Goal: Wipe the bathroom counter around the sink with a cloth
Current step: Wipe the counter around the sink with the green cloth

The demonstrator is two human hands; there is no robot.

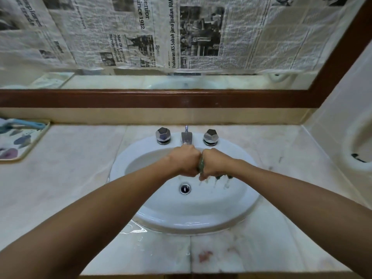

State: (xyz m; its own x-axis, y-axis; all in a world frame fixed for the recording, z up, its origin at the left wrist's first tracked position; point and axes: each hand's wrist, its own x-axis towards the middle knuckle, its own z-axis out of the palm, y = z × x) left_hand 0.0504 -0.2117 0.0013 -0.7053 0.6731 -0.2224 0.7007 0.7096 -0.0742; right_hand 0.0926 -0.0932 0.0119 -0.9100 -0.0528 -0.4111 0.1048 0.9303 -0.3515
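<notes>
Clearly the job sits at its preparation stage: both hands are bunched into tight fists over the sink [153, 210], knuckle to knuckle just below the spout [186, 137]. The left hand [186, 163] and the right hand [214, 165] each clench one end of a dark green cloth [200, 165], of which only a twisted sliver shows between them and some bits under the right fist. Drops of water fall from it toward the drain [185, 188], so this reads as wringing out the wet cloth rather than wiping. The counter [70, 178] looks largely unwiped, by my judgement: a small puddle [136, 230] lies against the front-left of the basin rim, a reddish stain [205, 255] marks the front slab, and faint dark smudges sit to the right of the basin. A patterned tray [34, 141] rests at the far left edge. What is left appears to be nearly everything: carrying the cloth out of the basin and working it round the rim on every side.
</notes>
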